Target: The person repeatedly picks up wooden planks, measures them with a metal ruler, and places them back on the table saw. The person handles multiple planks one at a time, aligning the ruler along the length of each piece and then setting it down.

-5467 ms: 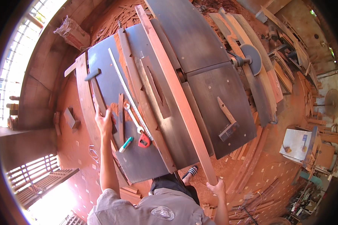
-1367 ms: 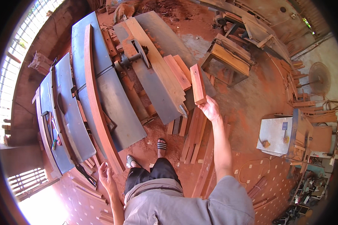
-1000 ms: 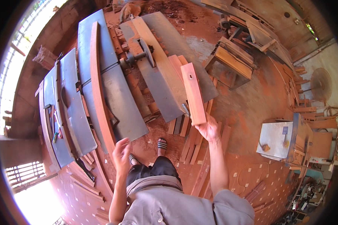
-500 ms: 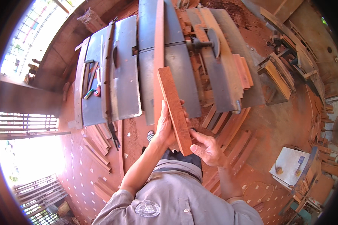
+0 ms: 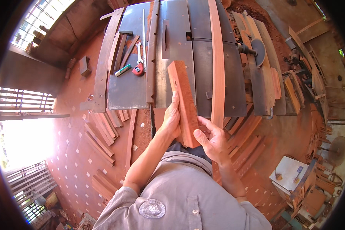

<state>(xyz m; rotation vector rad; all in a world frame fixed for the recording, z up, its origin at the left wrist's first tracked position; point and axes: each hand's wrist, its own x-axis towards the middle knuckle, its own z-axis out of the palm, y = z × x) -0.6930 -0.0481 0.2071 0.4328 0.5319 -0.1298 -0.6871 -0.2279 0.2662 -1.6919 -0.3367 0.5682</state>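
Observation:
My left hand (image 5: pixel 171 119) is wrapped round a reddish-brown wooden block (image 5: pixel 187 111), its thumb lying along the left face. The long block is tilted, its far end over the machine table and its near end by my waist. A small dark slot shows in its left face. My right hand (image 5: pixel 214 140) is at the block's near right edge, with thumb and forefinger at the wood and the other fingers curled. Part of its grip is hidden behind the block.
Ahead stands a dark metal machine table (image 5: pixel 142 92) bearing a hammer (image 5: pixel 122 42), a wrench (image 5: pixel 139 53), a red tape measure (image 5: pixel 138 69) and a green-and-white marker-like object (image 5: pixel 122 70). A long board (image 5: pixel 217 69) crosses it. A circular blade (image 5: pixel 258 52) is at right. Wooden strips (image 5: pixel 99 142) lie on the floor.
My view has swung left, so the table and its tools appear further right and larger. The block has turned in my hands, showing more of its left face and the slot.

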